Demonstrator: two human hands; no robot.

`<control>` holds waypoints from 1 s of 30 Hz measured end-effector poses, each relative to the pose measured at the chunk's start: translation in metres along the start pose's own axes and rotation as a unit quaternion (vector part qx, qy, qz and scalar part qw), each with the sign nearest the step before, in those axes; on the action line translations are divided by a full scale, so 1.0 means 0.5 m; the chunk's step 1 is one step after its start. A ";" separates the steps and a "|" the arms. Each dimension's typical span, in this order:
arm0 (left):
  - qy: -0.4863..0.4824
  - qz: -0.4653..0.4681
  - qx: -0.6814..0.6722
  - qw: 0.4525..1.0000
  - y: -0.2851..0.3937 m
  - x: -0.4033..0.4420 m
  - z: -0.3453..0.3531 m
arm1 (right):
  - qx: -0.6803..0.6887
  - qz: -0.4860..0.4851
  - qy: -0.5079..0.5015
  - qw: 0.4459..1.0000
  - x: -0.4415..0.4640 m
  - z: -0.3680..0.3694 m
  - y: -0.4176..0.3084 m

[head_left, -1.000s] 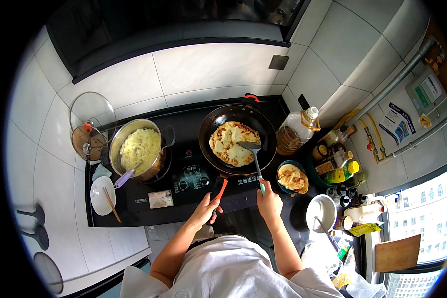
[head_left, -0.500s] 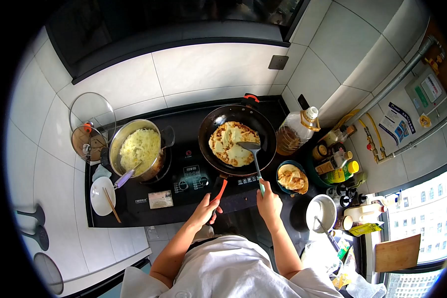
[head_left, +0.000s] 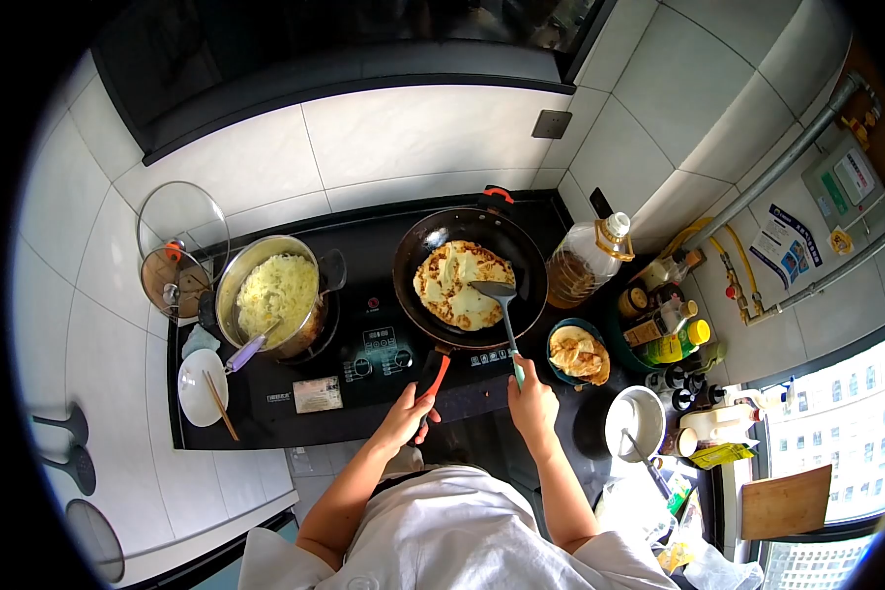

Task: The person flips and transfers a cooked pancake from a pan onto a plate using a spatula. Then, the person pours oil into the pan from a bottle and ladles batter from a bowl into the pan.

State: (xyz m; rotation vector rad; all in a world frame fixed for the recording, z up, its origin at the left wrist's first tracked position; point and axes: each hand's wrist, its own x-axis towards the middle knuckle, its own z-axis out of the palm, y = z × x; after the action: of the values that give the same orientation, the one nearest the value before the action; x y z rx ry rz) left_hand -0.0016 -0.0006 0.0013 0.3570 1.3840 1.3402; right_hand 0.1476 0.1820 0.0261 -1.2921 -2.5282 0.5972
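A browned pancake (head_left: 452, 285) lies flat in the dark frying pan (head_left: 413, 231) on the right side of the cooktop. My left hand (head_left: 404, 416) is closed round the pan's red and black handle (head_left: 437, 376). In my right hand (head_left: 533, 403) is the handle of a spatula (head_left: 501, 295), whose grey blade rests on the pancake's right part. Just right of the pan, a bowl (head_left: 558, 366) holds folded cooked pancakes (head_left: 577, 352).
Left on the black cooktop (head_left: 364, 315) stands a pot (head_left: 228, 320) of pale shredded food with a purple-handled utensil. Nearby are a white plate (head_left: 199, 401) with chopsticks (head_left: 222, 408) and a glass lid (head_left: 182, 231). An oil jug (head_left: 575, 270), bottles (head_left: 671, 344) and a saucepan (head_left: 649, 418) stand right.
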 end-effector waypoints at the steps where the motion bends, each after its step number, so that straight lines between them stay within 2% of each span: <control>1: -0.001 0.001 -0.001 1.000 0.001 0.000 0.000 | -0.001 0.000 0.000 1.000 0.000 0.001 0.001; 11: 0.003 -0.004 0.005 1.000 0.002 -0.001 0.001 | -0.002 0.013 -0.011 1.000 -0.001 -0.004 -0.005; 16: 0.011 -0.007 -0.007 1.000 0.010 -0.003 0.000 | 0.037 -0.003 0.020 0.999 0.028 -0.066 -0.012; 19: 0.002 -0.002 -0.001 1.000 0.014 0.000 0.002 | -0.009 -0.037 0.050 0.998 0.078 -0.094 -0.010; 20: 0.001 -0.001 0.002 1.000 0.013 -0.001 0.001 | -0.052 -0.017 0.026 0.998 0.102 -0.104 -0.012; 25: 0.005 -0.004 0.008 1.000 0.013 -0.003 0.003 | -0.192 -0.089 0.024 0.977 0.194 -0.111 0.016; 29: 0.001 0.000 -0.001 1.000 0.010 -0.001 0.003 | -0.381 -0.089 -0.117 0.913 0.235 -0.175 -0.020; 30: 0.001 0.000 -0.001 1.000 0.008 0.000 0.002 | -0.389 -0.102 -0.123 0.907 0.241 -0.186 -0.024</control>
State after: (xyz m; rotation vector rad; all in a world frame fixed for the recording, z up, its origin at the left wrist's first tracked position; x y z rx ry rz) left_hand -0.0027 0.0011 0.0051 0.3547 1.3852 1.3419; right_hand 0.1051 0.2968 0.1175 -1.1623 -3.2145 -0.3792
